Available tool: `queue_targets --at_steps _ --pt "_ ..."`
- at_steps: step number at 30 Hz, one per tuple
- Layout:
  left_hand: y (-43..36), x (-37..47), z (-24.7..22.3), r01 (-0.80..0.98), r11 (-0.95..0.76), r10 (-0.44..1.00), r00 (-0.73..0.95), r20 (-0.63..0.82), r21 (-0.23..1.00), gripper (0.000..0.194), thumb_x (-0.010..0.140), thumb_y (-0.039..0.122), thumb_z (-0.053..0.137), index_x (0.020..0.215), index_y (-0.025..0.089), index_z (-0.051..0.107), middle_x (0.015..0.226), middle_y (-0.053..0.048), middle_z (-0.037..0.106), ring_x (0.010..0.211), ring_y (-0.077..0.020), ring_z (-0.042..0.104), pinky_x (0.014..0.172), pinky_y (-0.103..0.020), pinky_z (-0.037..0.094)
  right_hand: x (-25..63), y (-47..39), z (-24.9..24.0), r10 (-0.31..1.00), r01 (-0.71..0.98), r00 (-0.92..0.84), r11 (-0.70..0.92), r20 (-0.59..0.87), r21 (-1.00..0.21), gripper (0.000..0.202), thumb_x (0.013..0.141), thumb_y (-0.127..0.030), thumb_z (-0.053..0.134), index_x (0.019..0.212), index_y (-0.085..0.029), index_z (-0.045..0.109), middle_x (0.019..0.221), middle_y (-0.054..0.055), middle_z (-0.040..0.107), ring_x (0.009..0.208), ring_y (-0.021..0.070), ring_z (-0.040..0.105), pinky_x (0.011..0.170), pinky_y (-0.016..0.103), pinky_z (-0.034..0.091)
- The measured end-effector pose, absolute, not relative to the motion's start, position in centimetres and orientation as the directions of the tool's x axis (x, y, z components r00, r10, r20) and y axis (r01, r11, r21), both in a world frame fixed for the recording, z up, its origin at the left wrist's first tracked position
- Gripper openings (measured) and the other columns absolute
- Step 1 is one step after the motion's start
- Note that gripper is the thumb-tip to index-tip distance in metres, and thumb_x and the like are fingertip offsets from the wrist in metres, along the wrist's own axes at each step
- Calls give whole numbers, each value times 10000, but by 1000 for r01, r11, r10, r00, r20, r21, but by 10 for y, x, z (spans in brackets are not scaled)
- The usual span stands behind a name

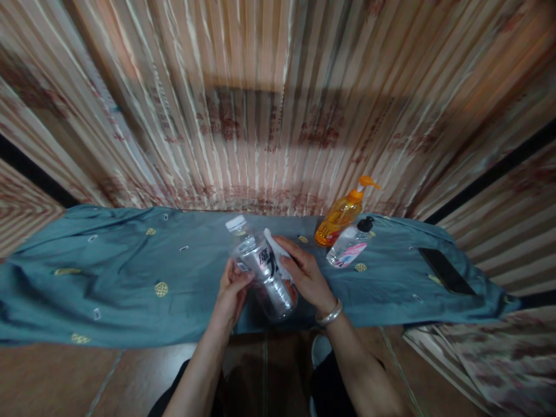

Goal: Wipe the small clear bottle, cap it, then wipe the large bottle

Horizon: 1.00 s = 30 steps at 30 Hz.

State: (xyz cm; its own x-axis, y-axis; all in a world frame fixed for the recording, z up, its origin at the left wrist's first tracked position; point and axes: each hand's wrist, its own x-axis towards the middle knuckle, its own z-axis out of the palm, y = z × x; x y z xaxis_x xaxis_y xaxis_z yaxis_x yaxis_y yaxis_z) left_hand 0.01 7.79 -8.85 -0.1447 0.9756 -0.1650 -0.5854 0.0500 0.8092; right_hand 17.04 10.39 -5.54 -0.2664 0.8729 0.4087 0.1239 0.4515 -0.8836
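Note:
A clear plastic bottle (249, 246) with a white cap and a dark-lettered label is tilted in front of me, its cap end pointing away and to the left. My left hand (232, 289) is closed around its left side, thumb lying on the label. On the other side, my right hand (306, 272), with a silver bangle at the wrist, presses a folded white cloth or tissue (278, 252) against the bottle. The fingers under the cloth are partly hidden. To the right of that hand stand an orange pump bottle (339, 220) and a clear bottle with a black pump (348, 243).
A teal cloth (130, 260) with small yellow patterns covers the narrow table. Toward its right end lies a dark flat phone-like object (446, 271). Pleated patterned curtains (260, 145) hang behind and at the sides, with dark bars at left and right. Below is a tiled floor (117, 376).

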Motion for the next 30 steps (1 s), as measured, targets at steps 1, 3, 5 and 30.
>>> queue_targets --at_steps 1,3,5,30 --pt "78 1 -89 -601 48 974 -148 -170 798 631 473 337 892 1021 216 602 929 -18 681 821 -163 619 740 -249 489 168 101 -53 853 144 -270 494 447 -857 403 955 -284 512 1343 -307 619 1407 0 612 1316 209 549 1145 410 403" --pt "78 3 -90 -618 60 969 -152 -194 784 692 474 382 890 1066 228 566 914 -9 673 814 -165 618 739 -254 488 164 96 -48 811 185 -300 565 502 -804 410 968 -264 488 1362 -294 602 1427 30 594 1346 199 518 1159 407 384" --pt "77 5 -91 -600 59 966 -167 -196 798 738 458 398 903 1083 224 551 930 -5 669 840 -166 617 774 -260 486 160 93 -45 770 222 -341 623 539 -750 419 974 -245 471 1376 -279 587 1438 57 579 1357 196 503 1165 417 375" --pt "84 -5 -90 -509 -78 935 -336 -115 857 810 403 260 936 1105 237 532 1076 -5 670 990 -164 628 863 -241 481 147 99 -69 932 64 -221 308 287 -949 401 929 -326 495 1296 -276 649 1330 -7 660 1196 199 615 1048 338 468"
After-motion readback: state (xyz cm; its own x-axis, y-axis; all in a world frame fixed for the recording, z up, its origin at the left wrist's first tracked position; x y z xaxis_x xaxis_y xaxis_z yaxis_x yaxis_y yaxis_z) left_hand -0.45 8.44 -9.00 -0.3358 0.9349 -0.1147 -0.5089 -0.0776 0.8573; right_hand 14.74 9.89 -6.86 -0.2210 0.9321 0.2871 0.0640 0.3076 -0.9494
